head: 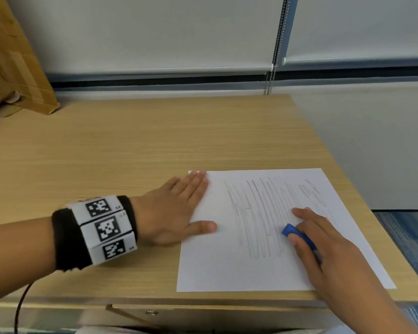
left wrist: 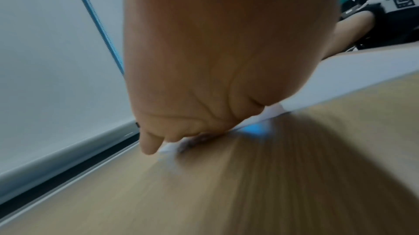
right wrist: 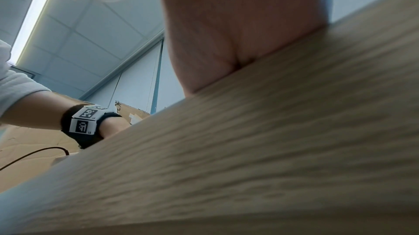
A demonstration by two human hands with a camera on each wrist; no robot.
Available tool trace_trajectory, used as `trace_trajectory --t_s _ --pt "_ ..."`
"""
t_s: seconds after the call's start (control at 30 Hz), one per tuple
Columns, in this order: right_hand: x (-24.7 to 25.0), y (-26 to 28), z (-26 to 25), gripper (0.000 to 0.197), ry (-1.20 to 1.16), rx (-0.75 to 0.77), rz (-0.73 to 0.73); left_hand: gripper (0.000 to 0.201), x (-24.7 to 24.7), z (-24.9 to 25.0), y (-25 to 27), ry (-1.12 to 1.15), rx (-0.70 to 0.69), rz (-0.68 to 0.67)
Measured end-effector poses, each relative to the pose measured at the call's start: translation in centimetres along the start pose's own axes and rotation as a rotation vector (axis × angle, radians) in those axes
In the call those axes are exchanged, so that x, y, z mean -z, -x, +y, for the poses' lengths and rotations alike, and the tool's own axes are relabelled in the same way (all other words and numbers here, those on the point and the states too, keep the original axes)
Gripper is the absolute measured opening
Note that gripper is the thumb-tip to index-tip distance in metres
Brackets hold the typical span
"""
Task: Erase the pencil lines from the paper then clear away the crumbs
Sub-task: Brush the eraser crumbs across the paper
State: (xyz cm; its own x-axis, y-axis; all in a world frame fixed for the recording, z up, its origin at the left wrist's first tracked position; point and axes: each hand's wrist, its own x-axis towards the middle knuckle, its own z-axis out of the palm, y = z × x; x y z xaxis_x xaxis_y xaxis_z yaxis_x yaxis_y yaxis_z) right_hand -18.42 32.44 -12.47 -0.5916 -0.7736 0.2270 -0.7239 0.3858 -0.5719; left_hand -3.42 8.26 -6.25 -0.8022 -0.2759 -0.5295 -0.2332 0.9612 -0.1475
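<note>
A white sheet of paper (head: 227, 268) lies at the table's front right, covered with grey pencil lines (head: 258, 213) across its upper middle. My left hand (head: 179, 208) lies flat with straight fingers on the paper's left edge, pressing it down. My right hand (head: 323, 242) pinches a blue eraser (head: 290, 230) between thumb and fingers, its tip on the paper among the lines. In the left wrist view my left hand (left wrist: 204, 77) fills the frame, pressed down at the paper's edge (left wrist: 340, 81). The right wrist view shows only my right palm (right wrist: 238, 23) above the table; the eraser is hidden.
The wooden table (head: 130, 145) stretches left and behind the paper. A cardboard box (head: 12, 68) leans at the far left corner. The table's right edge (head: 343, 165) runs close to the paper, with blue carpet (head: 405, 237) below. A window blind (head: 155, 32) hangs behind.
</note>
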Motion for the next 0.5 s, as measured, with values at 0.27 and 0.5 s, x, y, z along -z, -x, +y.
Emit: trace_trajectory --t_s 0.27,0.5 --pt "0.0 0.0 0.1 0.05 -0.008 -0.004 0.011 0.092 0.7 1.8 -1.6 0.005 -0.143 0.0" --pt "0.1 0.0 0.1 0.047 0.002 -0.033 -0.02 0.102 1.3 -2.1 -1.8 0.078 0.137 -0.042"
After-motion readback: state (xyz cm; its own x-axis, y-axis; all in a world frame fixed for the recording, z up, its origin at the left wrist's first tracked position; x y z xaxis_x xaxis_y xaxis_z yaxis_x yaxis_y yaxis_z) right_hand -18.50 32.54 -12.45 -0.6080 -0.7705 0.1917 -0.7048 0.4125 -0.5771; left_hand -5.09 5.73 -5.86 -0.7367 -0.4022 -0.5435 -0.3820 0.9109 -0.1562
